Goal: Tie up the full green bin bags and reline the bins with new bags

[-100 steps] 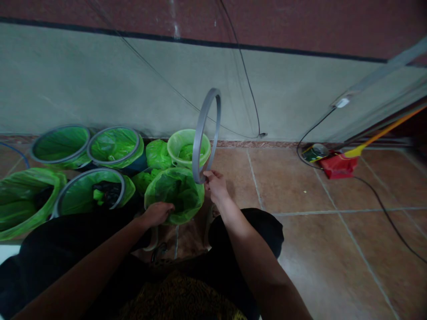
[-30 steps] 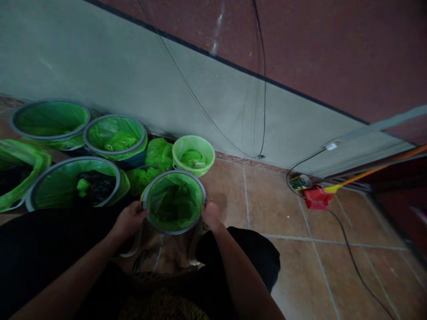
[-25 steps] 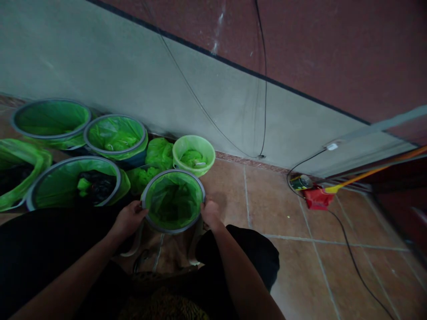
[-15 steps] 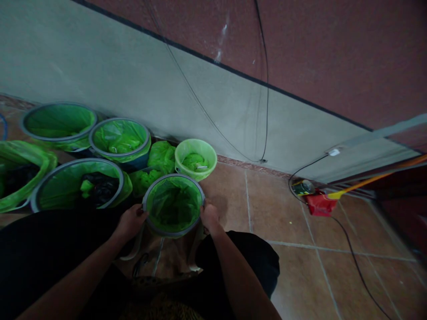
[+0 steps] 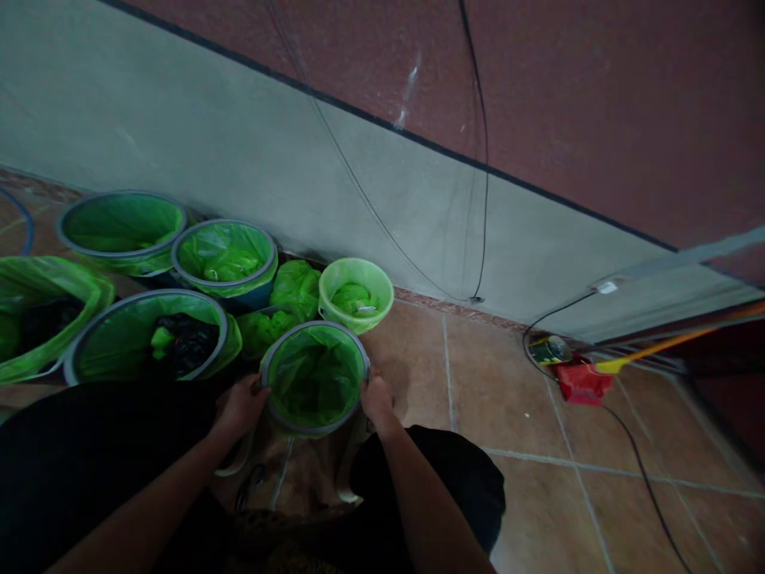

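A small bin lined with a green bag (image 5: 315, 375) stands on the tiled floor between my knees. A grey ring (image 5: 280, 418) lies round its rim, over the bag. My left hand (image 5: 242, 405) grips the ring's left side with curled fingers. My right hand (image 5: 376, 399) presses on the ring's right side, fingers closed over it.
Several more bins with green liners stand to the left along the wall; one (image 5: 147, 339) holds black rubbish. A pale green bucket (image 5: 356, 292) sits behind. Cables hang down the wall. A red dustpan (image 5: 578, 381) with a yellow handle lies at the right.
3.3 s ago my right hand held the grey ring upright in the air; now it lies flat on the bin's rim with both hands on it. The view has tilted.
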Motion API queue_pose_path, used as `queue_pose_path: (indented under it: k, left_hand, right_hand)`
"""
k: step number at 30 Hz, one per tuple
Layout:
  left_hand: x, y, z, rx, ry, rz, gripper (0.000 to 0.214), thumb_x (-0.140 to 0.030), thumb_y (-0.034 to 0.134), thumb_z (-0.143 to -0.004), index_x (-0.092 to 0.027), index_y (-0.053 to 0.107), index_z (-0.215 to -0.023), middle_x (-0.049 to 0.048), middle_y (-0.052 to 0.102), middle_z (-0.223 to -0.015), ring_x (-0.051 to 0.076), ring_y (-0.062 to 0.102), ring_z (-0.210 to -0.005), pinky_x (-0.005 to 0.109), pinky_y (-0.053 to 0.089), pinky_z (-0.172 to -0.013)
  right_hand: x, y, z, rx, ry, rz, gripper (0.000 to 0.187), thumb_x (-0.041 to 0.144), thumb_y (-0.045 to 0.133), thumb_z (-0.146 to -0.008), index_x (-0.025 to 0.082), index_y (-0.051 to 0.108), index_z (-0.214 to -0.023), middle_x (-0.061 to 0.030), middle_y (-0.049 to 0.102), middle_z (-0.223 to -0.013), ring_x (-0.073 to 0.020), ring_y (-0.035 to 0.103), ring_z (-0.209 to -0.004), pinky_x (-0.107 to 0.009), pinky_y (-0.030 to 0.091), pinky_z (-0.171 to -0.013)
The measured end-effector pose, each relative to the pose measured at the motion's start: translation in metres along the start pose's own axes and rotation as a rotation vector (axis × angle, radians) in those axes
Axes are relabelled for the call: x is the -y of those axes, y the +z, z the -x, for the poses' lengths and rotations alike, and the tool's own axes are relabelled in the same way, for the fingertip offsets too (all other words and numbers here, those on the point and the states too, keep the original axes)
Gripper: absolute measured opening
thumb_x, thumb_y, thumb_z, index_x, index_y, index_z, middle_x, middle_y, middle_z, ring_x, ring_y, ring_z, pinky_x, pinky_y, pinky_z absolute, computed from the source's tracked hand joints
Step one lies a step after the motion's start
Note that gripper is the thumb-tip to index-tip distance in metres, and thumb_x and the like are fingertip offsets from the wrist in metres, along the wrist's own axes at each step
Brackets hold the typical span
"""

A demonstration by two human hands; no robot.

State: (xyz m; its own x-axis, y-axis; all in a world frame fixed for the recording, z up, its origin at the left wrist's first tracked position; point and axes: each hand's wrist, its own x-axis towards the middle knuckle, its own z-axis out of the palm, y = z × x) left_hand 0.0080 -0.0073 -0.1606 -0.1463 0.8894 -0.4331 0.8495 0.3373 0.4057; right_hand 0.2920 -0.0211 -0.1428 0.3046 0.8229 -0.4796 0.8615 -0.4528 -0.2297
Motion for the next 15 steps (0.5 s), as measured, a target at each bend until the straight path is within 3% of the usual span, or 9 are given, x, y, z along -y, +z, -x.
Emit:
queue_pose_path:
  k: [4,7,11,13,15]
  left_hand:
    - [-0.002,0.004,0.002,0.001,-0.005,0.028,0.031,-0.029,0.055,-0.086,-0.016,0.071,-0.11,0.0101,0.078,-0.103,0.024,0.073,-0.096,0.027,0.052,-0.077]
    - [-0.003,0.006,0.001,-0.066,-0.003,0.06,0.027,-0.026,0.058,-0.083,-0.017,0.073,-0.104,0.0098,0.079,-0.103,0.025,0.073,-0.098,0.029,0.053,-0.083]
    - [-0.006,0.001,-0.007,-0.09,-0.072,0.166,0.026,-0.028,0.063,-0.08,-0.017,0.074,-0.101,0.0115,0.078,-0.105,0.027,0.072,-0.101,0.032,0.054,-0.087]
    - [-0.006,-0.003,-0.014,-0.112,-0.146,0.281,0.03,-0.031,0.064,-0.08,-0.015,0.074,-0.104,0.0127,0.078,-0.103,0.028,0.072,-0.099,0.033,0.055,-0.085]
    - [-0.007,-0.004,-0.021,-0.193,-0.21,0.421,0.038,-0.035,0.063,-0.081,-0.013,0.071,-0.111,0.0135,0.078,-0.102,0.028,0.072,-0.098,0.034,0.056,-0.085]
  right_hand:
    - [0.0,0.001,-0.003,0.02,0.004,-0.028,0.037,0.023,0.049,-0.098,0.012,0.056,-0.133,-0.0184,0.074,-0.11,-0.0281,0.07,-0.111,-0.035,0.051,-0.088]
    - [0.001,0.002,-0.006,0.044,0.021,-0.038,0.034,0.024,0.052,-0.096,0.013,0.06,-0.128,-0.0179,0.074,-0.111,-0.0282,0.07,-0.112,-0.034,0.052,-0.088]
    - [0.003,0.001,-0.004,0.056,0.033,-0.089,0.029,0.023,0.054,-0.096,0.012,0.063,-0.121,-0.0196,0.072,-0.116,-0.0268,0.07,-0.109,-0.031,0.053,-0.084]
    - [0.002,0.0,0.002,0.204,0.033,-0.16,0.024,0.025,0.053,-0.097,0.013,0.067,-0.112,-0.0171,0.075,-0.106,-0.0223,0.074,-0.091,-0.027,0.054,-0.071]
    - [0.0,-0.001,0.009,0.46,0.03,-0.222,0.024,0.031,0.053,-0.097,0.014,0.07,-0.093,-0.0106,0.076,-0.081,-0.016,0.069,-0.062,-0.023,0.05,-0.055]
